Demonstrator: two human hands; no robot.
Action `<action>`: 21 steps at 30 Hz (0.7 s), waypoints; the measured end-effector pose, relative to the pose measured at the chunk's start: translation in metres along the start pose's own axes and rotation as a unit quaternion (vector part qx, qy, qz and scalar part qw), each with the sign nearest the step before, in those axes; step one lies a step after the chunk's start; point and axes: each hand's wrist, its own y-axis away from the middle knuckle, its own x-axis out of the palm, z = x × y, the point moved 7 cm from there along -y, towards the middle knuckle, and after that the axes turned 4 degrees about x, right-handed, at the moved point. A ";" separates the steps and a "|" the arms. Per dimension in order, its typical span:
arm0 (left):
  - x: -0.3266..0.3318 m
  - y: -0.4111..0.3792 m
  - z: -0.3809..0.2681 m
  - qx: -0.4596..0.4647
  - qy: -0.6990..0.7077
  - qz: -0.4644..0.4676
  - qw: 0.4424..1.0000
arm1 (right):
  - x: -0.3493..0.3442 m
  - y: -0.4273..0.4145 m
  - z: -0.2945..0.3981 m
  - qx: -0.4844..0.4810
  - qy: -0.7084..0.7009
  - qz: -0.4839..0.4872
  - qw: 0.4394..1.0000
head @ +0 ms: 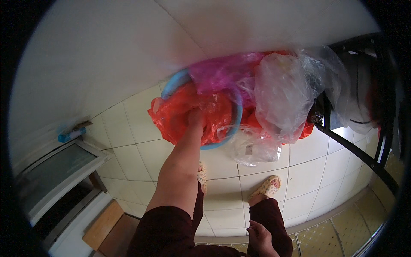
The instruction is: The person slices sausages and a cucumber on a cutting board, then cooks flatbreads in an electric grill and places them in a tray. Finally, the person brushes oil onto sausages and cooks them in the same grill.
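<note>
My left arm reaches down into a blue plastic basin on the floor. My left hand is pressed into a crumpled red plastic bag that fills the basin and spills over its left rim. The red film hides the fingers, so their grip does not show. Low in the view, my right hand hangs by my right leg, fingers curled, with nothing visible in it. A magenta plastic bag drapes over the basin's back edge. To the basin's right are a cloudy clear plastic bag and another clear bag.
A white wall runs behind the basin. At right stands a black metal frame with bags around it. A glazed white-framed panel and a blue-capped bottle are at left. My slippered feet stand on pale floor tiles.
</note>
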 end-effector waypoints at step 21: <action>-0.144 0.179 -0.072 0.095 0.219 0.043 0.970 | 0.023 0.016 -0.018 -0.018 0.030 0.013 0.999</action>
